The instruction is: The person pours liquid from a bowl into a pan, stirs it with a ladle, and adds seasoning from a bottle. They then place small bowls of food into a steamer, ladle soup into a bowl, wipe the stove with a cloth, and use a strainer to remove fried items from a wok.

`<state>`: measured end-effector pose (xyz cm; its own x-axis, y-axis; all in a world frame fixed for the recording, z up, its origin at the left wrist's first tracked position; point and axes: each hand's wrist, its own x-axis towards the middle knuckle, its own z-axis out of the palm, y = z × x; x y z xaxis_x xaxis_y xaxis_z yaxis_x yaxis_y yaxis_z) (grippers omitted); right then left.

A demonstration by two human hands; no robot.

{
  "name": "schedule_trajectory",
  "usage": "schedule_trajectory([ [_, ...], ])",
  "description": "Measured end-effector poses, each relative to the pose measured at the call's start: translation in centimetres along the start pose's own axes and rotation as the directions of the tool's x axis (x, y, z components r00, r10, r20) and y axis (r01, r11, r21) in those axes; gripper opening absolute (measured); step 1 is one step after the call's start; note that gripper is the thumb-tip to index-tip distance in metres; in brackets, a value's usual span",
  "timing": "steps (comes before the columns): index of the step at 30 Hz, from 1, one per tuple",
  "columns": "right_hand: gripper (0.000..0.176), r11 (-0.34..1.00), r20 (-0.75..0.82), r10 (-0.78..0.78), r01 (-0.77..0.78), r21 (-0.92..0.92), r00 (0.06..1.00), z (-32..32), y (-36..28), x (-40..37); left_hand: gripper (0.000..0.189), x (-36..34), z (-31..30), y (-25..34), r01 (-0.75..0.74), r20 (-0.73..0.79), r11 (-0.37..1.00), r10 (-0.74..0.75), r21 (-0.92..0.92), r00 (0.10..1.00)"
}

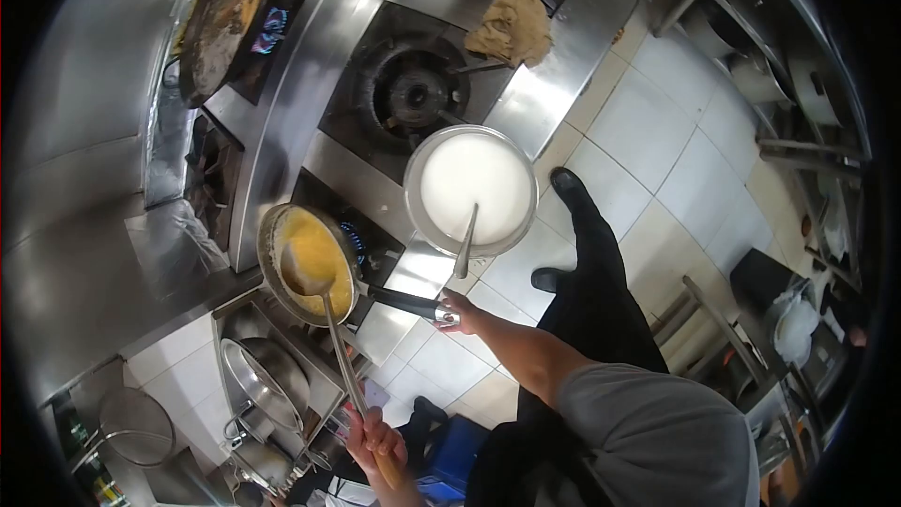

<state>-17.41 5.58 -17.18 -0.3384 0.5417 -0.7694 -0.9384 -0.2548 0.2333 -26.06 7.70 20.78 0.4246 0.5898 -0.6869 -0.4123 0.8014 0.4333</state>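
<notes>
My right hand (453, 312) is closed around the black handle (404, 299) of a frying pan (267, 268). The pan sits tilted over a burner with a blue flame (353, 238). Yellow liquid (310, 239) covers part of its inside. My left hand (378, 443) grips the wooden end of a long-handled ladle (340, 349), whose bowl rests in the yellow liquid. Beside the pan, at the stove's edge, stands a pot (414, 211) of white liquid (469, 176). A metal utensil handle (466, 249) sticks out of it.
Near an unlit burner (418, 99) lies a crumpled brown cloth (514, 23). A large dark pan (225, 23) stands by another flame at the upper left. Metal bowls (267, 380) and a round strainer (137, 424) are at the lower left. Racks with pots (760, 75) line the right.
</notes>
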Motion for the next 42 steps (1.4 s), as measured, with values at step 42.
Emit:
schedule_trajectory([
  [42, 0.038, -0.922, 0.880, -0.386, -0.102, -0.373, 0.276, 5.5, -16.6, -33.9, 0.059, -2.6, -3.8, 3.6, 0.218, 0.262, -0.650, 0.558, 0.728, 0.788],
])
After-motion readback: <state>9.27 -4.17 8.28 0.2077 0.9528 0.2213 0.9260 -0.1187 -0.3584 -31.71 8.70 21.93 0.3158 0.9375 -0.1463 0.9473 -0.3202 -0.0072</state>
